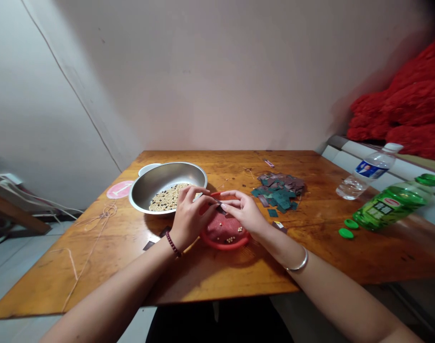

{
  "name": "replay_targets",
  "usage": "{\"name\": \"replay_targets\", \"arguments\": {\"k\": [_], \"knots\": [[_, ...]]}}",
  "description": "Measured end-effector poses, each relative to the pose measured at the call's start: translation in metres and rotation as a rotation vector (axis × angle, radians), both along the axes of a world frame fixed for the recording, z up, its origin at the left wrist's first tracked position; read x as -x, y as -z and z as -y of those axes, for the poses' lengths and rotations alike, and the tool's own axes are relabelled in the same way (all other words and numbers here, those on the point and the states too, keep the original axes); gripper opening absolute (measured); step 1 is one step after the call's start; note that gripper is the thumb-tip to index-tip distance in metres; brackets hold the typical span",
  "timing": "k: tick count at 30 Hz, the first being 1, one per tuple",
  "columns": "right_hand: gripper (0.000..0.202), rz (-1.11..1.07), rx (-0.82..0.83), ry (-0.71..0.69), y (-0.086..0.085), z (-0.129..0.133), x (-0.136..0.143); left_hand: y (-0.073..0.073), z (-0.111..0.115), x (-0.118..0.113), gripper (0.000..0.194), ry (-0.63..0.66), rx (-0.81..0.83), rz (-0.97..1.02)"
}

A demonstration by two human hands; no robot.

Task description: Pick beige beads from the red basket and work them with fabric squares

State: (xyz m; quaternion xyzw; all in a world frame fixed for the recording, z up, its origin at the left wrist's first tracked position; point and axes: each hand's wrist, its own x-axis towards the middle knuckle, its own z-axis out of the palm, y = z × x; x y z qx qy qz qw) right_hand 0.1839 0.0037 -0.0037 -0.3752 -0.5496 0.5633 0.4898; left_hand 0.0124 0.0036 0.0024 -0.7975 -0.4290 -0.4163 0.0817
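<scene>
Above a red plastic basket point(226, 245), my left hand point(191, 212) and my right hand point(244, 212) meet with fingers pinched together. Between their fingertips is a small dark flat piece point(221, 209), mostly covered by the fingers. A thin light edge shows by the left fingers, too small to name. Several pale beads point(231, 239) lie loose in the basket. Just left of my left hand stands a steel bowl point(141, 188) with many cream and black beads point(169, 196) in it. A pile of dark green and purple square pieces point(280, 190) lies right of the basket.
On the right are a water bottle point(369, 171), a green drink bottle point(392, 205) lying tilted, and two green caps point(346, 233). Loose string point(103, 214) trails over the table's left side, near a pink round disc point(119, 189). Red fluffy material point(410, 105) is heaped beyond the table.
</scene>
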Motion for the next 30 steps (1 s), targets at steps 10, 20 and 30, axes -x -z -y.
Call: {"name": "replay_targets", "arguments": {"k": [10,20,30], "knots": [[0.027,-0.043,0.083,0.034,0.0,-0.004,-0.001,0.005,-0.002,-0.001,0.007,-0.027,-0.051,-0.005],[0.035,-0.003,0.043,-0.074,-0.001,-0.006,-0.005,0.005,-0.005,0.004,0.007,-0.05,-0.162,-0.105],[0.04,-0.024,0.092,-0.155,0.004,-0.012,-0.006,0.001,-0.005,0.009,0.009,-0.003,-0.211,-0.262]]}}
